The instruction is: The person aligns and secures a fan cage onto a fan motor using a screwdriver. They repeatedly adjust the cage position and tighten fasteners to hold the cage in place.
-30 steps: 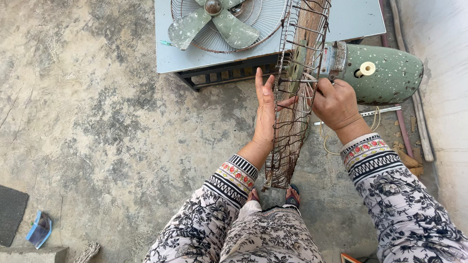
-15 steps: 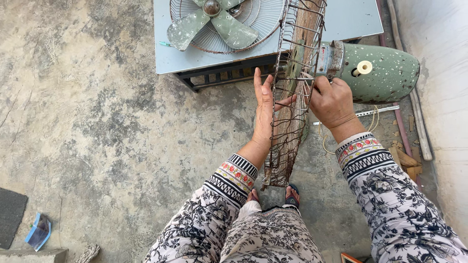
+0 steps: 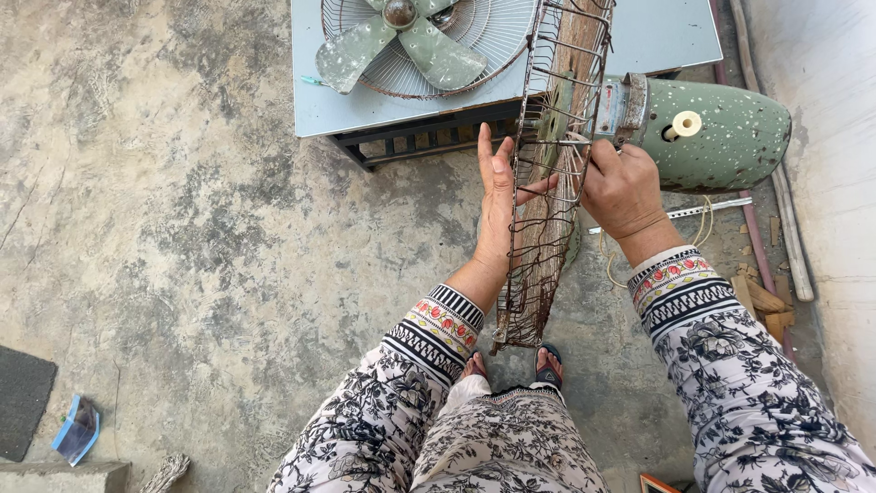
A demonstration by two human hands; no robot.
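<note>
**Grille held on edge at the motor, blades set apart**

Grille (image 3: 547, 183) — a rusty round wire fan guard — stands on edge between the two hands, its lower rim low down just above the sandalled feet (image 3: 511, 365), its upper part rising past the light-blue tabletop (image 3: 657, 36). Seen edge-on, it looks like a narrow cage. The left hand (image 3: 497, 205) lies flat and spread against the grille's left face, fingers straight, thumb hooked through to the wires. The right hand (image 3: 620, 187) is curled on the other side, fingers closed at the point where the grille's centre meets the green motor (image 3: 721, 132); whether they pinch a wire, a nut or the shaft stub I cannot tell, since the knuckles hide it.

As for progress, my reading is that the fan is well apart already: the green blades (image 3: 401, 50) lie with the other guard (image 3: 474, 36) on the tabletop, away from the motor, which lies on its side on the concrete floor (image 3: 182, 228) by the wall. This grille seems to sit at the motor's front end — still joined or just free, the view does not settle.

A blue object (image 3: 78, 429) lies far off at the lower left, beside a dark mat (image 3: 23, 402).
</note>
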